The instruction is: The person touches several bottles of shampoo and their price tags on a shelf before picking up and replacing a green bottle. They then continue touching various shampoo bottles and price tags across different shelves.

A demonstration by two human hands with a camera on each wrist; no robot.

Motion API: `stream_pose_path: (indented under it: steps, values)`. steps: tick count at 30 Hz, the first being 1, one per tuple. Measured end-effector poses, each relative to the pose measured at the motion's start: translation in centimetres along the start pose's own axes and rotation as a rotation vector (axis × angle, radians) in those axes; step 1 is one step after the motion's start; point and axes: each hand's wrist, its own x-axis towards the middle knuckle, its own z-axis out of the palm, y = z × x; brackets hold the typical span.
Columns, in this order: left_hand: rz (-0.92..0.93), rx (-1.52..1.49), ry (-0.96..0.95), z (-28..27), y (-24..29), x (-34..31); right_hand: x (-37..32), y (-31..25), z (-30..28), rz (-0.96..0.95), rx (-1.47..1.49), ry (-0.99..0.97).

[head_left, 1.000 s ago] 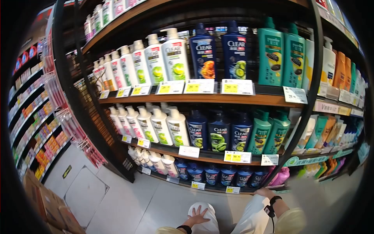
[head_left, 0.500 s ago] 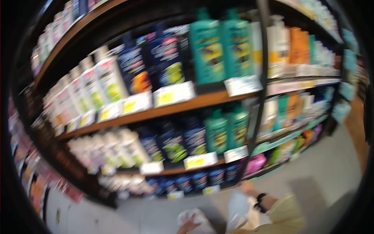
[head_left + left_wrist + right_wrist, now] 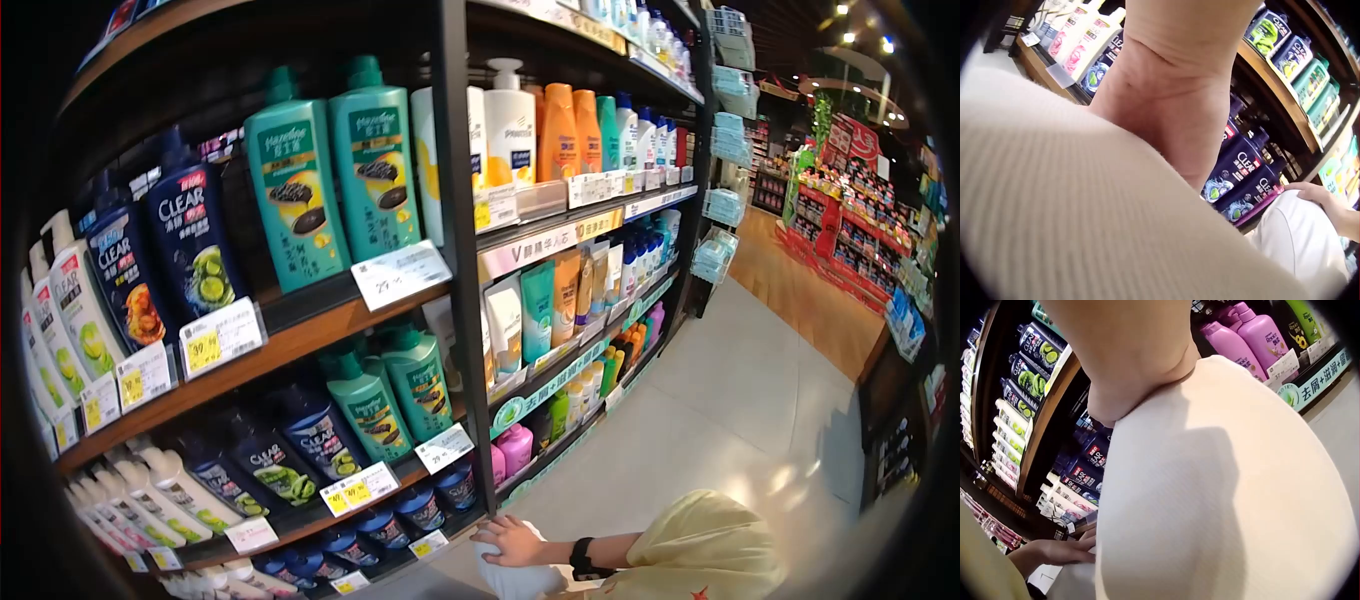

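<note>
My right hand (image 3: 512, 541) rests on a knee in white trousers (image 3: 515, 578), its fingers laid over the cloth. The left wrist view shows the same right hand (image 3: 1325, 203) on that knee. My left hand (image 3: 1060, 551) lies with extended fingers against the other leg, low in the right wrist view. Seen from its own wrist, the left hand (image 3: 1169, 112) shows its heel, with the fingers hidden behind pale ribbed cloth (image 3: 1085, 200). Neither hand holds anything. Nearest the knees are shelves of shampoo, including dark blue bottles (image 3: 325, 435) and green pump bottles (image 3: 295, 185).
A black upright post (image 3: 456, 200) divides the shelves. Beyond it stand orange bottles (image 3: 560, 135) and pink bottles (image 3: 516, 447). Price tags (image 3: 400, 275) line the shelf edges. Grey floor (image 3: 690, 410) runs along the right, toward a red display (image 3: 850, 220).
The head view has swung right and closer to the shelves, bringing the aisle and red display into sight. The left hand has left that view; the right hand stays on the knee.
</note>
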Motion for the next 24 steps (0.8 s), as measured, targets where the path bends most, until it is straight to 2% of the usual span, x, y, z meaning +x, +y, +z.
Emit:
stream_pose_path:
  steps: [2, 5, 6, 8, 10, 11, 12, 14, 16, 17, 19, 21, 23, 24]
  values:
    - [-0.006, -0.017, -0.005, 0.5, -1.3, -0.4, 0.9, -0.1, 0.8, -0.001, 0.036, -0.038]
    - [-0.009, -0.047, -0.022, 2.6, -3.8, -1.0, 3.3, 0.2, 1.2, 0.037, 0.132, -0.222]
    - [0.008, -0.059, -0.034, 3.1, -4.4, -0.7, 4.4, -0.2, -0.2, 0.125, 0.111, -0.389]
    - [0.023, -0.08, -0.044, 4.2, -4.7, -0.3, 6.5, 0.6, -0.5, 0.131, 0.176, -0.588]
    - [-0.074, -0.041, -0.1, 2.2, -2.0, -1.5, 7.2, 2.5, 2.6, 0.183, 0.261, -0.589]
    - [-0.071, 0.011, -0.093, 2.7, -2.6, -0.6, 7.1, 1.6, 1.3, 0.298, 0.273, -0.566]
    - [-0.062, 0.068, -0.086, 2.8, -3.4, 0.4, 6.7, 0.7, 0.4, 0.325, 0.297, -0.53]
    - [-0.061, -0.039, -0.06, -1.4, -2.5, 0.8, 4.7, -0.7, 0.6, 0.132, 0.159, -0.256]
    - [0.247, -0.32, 0.384, -6.5, -0.5, -1.1, 2.2, -0.1, 1.4, -0.029, 0.098, -0.035]
    - [0.405, -0.335, 0.678, -9.9, 2.1, -2.9, 1.2, -0.8, 0.8, -0.051, 0.045, 0.01]
    - [0.371, -0.302, 0.932, -17.4, 7.9, -7.7, -1.0, -3.2, -0.9, -0.097, -0.039, 0.108]
    - [0.512, -0.164, 1.219, -21.3, 9.9, -8.5, -2.9, -3.3, -0.9, -0.159, -0.039, 0.052]
    - [0.46, 0.147, 1.166, -23.6, 10.7, -8.9, -4.5, -3.3, -1.3, -0.231, -0.052, 0.003]
    - [0.422, 0.153, 1.138, -24.1, 11.7, -9.3, -4.9, -3.0, -1.4, -0.248, -0.042, -0.01]
